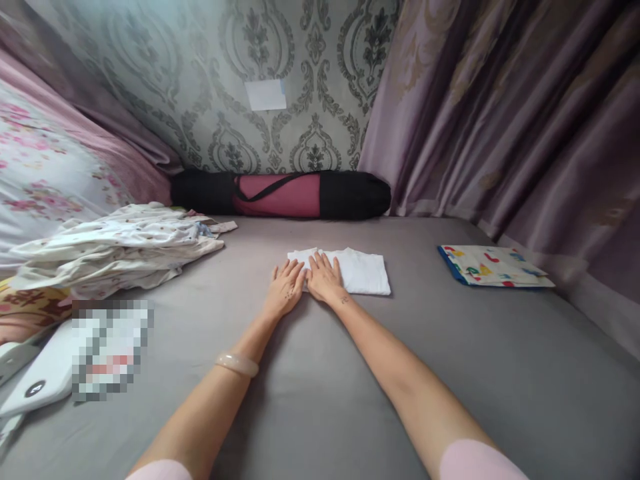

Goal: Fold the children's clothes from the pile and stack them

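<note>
A folded white cloth [364,272] lies flat on the grey sheet [310,393], a rough rectangle longer from side to side. On its left end rests my left hand [287,287], palm down with the fingers stretched out. My right hand [324,277] lies right beside it, also flat, with its fingers spread over the left half of the cloth. The two hands nearly touch at the thumbs. Part of the cloth is hidden under them. A pale bangle [237,365] sits on my left forearm.
Left stands a heap of crumpled light clothes [135,243], with a white device [47,367] and a blurred-out item [113,350] nearer me. A long black and maroon bag [280,195] lies along the wall. At right is a folded patterned cloth [493,265] near the purple curtain [450,113].
</note>
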Demonstrator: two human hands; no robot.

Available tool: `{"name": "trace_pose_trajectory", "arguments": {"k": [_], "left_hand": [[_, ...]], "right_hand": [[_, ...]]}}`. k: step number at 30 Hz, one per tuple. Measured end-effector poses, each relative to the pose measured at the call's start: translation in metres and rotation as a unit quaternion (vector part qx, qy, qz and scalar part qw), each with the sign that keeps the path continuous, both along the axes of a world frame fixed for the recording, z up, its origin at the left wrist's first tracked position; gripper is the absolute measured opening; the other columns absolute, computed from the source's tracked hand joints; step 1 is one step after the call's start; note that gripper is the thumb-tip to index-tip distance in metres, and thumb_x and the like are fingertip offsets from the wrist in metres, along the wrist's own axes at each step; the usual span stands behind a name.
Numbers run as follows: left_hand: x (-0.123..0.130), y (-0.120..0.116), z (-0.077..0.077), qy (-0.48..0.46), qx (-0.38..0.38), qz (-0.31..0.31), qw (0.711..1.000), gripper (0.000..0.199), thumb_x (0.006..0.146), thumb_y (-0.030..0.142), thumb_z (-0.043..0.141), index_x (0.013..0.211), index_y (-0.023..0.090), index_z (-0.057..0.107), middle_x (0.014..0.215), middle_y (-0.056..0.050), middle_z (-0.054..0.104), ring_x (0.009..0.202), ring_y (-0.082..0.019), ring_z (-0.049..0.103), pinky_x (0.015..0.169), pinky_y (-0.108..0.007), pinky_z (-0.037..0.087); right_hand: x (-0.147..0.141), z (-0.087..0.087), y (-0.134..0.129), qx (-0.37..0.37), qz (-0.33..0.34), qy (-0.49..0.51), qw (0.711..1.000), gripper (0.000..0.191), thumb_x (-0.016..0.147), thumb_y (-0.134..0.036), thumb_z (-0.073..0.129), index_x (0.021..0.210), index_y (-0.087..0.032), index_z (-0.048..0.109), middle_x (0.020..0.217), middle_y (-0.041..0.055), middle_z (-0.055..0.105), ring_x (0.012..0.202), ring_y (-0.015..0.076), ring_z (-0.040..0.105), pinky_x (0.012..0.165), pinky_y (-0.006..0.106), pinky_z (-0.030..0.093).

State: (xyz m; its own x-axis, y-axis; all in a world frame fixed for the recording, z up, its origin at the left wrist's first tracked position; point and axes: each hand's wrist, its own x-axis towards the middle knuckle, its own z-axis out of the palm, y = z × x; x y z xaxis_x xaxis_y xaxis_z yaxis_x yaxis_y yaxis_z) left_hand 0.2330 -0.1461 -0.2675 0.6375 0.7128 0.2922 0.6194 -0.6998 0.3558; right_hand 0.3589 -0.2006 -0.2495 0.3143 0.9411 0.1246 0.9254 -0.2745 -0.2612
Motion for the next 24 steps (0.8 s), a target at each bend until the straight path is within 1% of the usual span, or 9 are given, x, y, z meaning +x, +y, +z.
{"name": "trace_pose_trajectory", "arguments": {"k": [2,5,9,11,13,15,17,19,24], "left_hand": [[0.000,-0.001,0.002,0.023,0.006,-0.005,1.000,0.046,0.099,0.036,0.026,0.137,0.023,0.049,0.146,-0.005,0.045,0.141,-0.021,0.032,0.117,-0.047,0.018],[-0.001,-0.001,0.002,0.037,0.013,-0.013,0.999,0.047,0.099,0.037,0.025,0.138,0.022,0.048,0.147,-0.006,0.044,0.141,-0.022,0.032,0.117,-0.049,0.018],[-0.001,0.001,-0.002,0.040,0.021,-0.020,0.999,0.049,0.099,0.039,0.023,0.139,0.022,0.046,0.147,-0.007,0.044,0.141,-0.022,0.032,0.116,-0.050,0.019],[-0.002,0.002,-0.004,0.045,0.024,-0.025,0.998,0.050,0.099,0.040,0.023,0.139,0.022,0.046,0.147,-0.008,0.044,0.140,-0.023,0.033,0.116,-0.051,0.019],[-0.002,0.002,-0.005,0.050,0.028,-0.025,0.998,0.050,0.099,0.040,0.023,0.139,0.022,0.045,0.147,-0.007,0.044,0.140,-0.022,0.033,0.116,-0.050,0.018],[-0.002,0.002,-0.006,0.054,0.032,-0.022,0.998,0.049,0.099,0.039,0.023,0.139,0.023,0.046,0.147,-0.007,0.044,0.140,-0.022,0.034,0.116,-0.050,0.018],[-0.001,0.001,-0.006,0.056,0.033,-0.022,0.998,0.049,0.099,0.039,0.023,0.139,0.023,0.046,0.147,-0.007,0.044,0.140,-0.022,0.034,0.116,-0.050,0.018],[-0.001,0.001,-0.006,0.055,0.034,-0.024,0.998,0.049,0.098,0.040,0.023,0.139,0.023,0.046,0.148,-0.007,0.043,0.140,-0.022,0.034,0.116,-0.050,0.017],[-0.001,0.000,-0.004,0.063,0.026,-0.020,0.997,0.049,0.098,0.039,0.024,0.139,0.023,0.046,0.148,-0.008,0.042,0.139,-0.022,0.035,0.116,-0.052,0.017]], "right_hand": [[0.006,0.004,-0.004,0.013,-0.010,0.004,1.000,0.054,0.097,-0.031,0.027,0.146,-0.012,0.037,0.154,0.0108,0.031,0.143,0.0254,0.021,0.115,0.049,0.004],[0.019,0.005,-0.014,0.051,-0.061,-0.015,0.997,0.054,0.097,-0.031,0.026,0.146,-0.011,0.037,0.154,0.0118,0.030,0.144,0.0261,0.017,0.114,0.050,-0.001],[0.029,-0.002,-0.024,0.029,-0.105,0.000,0.994,0.053,0.096,-0.031,0.028,0.145,-0.013,0.039,0.153,0.0111,0.034,0.142,0.0261,0.021,0.114,0.052,0.005],[0.031,-0.003,-0.025,0.020,-0.111,0.013,0.994,0.054,0.096,-0.031,0.028,0.146,-0.014,0.037,0.153,0.0106,0.034,0.142,0.0261,0.022,0.113,0.052,0.008],[0.034,0.001,-0.027,0.011,-0.100,0.031,0.994,0.054,0.096,-0.033,0.027,0.146,-0.014,0.036,0.153,0.0105,0.033,0.142,0.0260,0.021,0.113,0.053,0.008],[0.040,0.006,-0.032,0.012,-0.090,0.043,0.995,0.055,0.097,-0.034,0.024,0.147,-0.014,0.034,0.154,0.0107,0.030,0.143,0.0255,0.019,0.114,0.053,0.005],[0.047,0.010,-0.040,0.029,-0.103,0.031,0.994,0.055,0.098,-0.034,0.023,0.148,-0.014,0.032,0.155,0.0111,0.027,0.144,0.0249,0.015,0.114,0.052,0.000],[0.054,0.009,-0.049,0.034,-0.123,0.014,0.992,0.055,0.098,-0.033,0.024,0.148,-0.012,0.032,0.156,0.0118,0.027,0.145,0.0248,0.014,0.114,0.051,-0.003],[0.063,0.000,-0.060,0.002,-0.129,0.025,0.991,0.055,0.098,-0.034,0.025,0.147,-0.013,0.034,0.155,0.0101,0.029,0.143,0.0263,0.019,0.114,0.052,0.004]]}}
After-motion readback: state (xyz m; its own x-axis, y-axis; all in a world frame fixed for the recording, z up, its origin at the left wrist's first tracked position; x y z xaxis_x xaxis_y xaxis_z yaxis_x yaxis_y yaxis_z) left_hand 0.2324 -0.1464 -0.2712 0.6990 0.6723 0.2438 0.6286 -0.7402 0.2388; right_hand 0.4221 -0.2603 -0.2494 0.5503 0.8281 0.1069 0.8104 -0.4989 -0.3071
